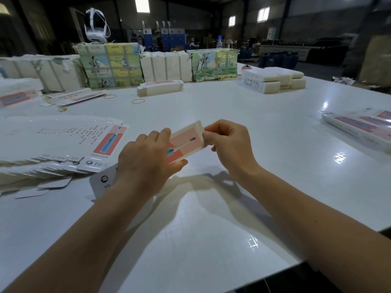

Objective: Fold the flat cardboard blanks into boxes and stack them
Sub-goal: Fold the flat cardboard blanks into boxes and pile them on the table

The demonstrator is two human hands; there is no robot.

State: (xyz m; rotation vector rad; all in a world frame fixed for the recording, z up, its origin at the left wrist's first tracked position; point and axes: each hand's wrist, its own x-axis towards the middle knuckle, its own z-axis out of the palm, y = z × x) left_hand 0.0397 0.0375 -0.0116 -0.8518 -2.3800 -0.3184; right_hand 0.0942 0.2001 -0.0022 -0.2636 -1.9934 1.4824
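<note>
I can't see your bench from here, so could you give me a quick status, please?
Left hand and right hand both gripping one toothbrush box, above the table. Far end flap being closed. Nothing in the way.

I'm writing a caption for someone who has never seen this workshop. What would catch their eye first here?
First, the two hands at centre: the left hand and the right hand hold a pink-printed box above the white table. Next, the spread of flat blanks at the left edge. Behind, a row of strapped paper bundles lines the far side.
</note>
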